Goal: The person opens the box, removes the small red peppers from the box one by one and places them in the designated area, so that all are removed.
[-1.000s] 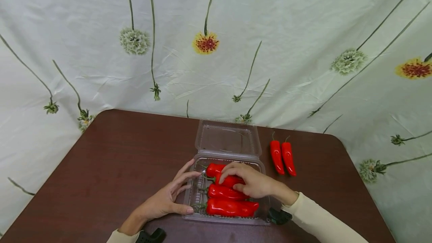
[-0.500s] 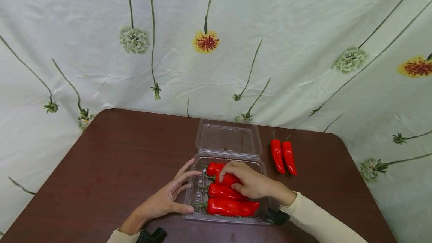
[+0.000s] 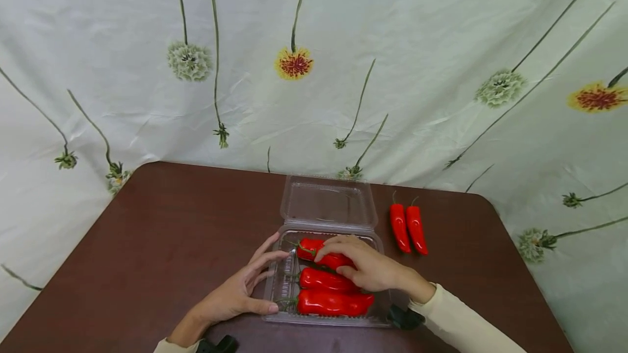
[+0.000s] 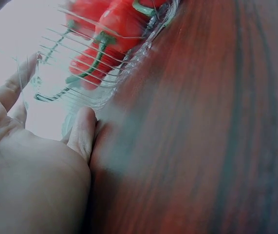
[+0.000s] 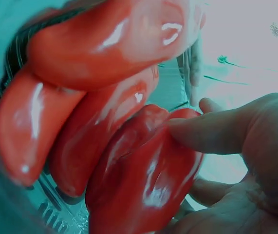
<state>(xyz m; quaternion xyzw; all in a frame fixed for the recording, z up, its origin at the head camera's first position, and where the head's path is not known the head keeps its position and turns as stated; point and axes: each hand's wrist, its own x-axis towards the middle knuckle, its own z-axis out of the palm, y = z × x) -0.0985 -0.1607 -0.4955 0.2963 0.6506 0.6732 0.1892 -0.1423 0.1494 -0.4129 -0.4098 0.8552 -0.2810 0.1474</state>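
Note:
A clear plastic clamshell box (image 3: 287,317) lies on the table with several shiny red chili peppers in its base, their green stems to the left. My right hand (image 3: 368,263) grips one chili pepper (image 3: 338,261) near the far side, over or against the farthest chili pepper (image 3: 306,249); in the right wrist view the thumb presses its side. Two more chilies, a middle one (image 3: 324,280) and a near one (image 3: 333,303), lie side by side toward me. My left hand (image 3: 235,294) rests along the box's left side, fingers extended, thumb at the near corner.
The box's lid (image 3: 328,203) is folded back flat toward the table's far edge. To its right lie two chilies, a left one (image 3: 400,229) and a right one (image 3: 417,231), on the brown table (image 3: 196,233). A flowered cloth (image 3: 417,31) hangs behind.
The chili in my right hand has shifted away from me, toward the farthest one, and a gap shows between it and the middle chili. My left hand stays at the box's side.

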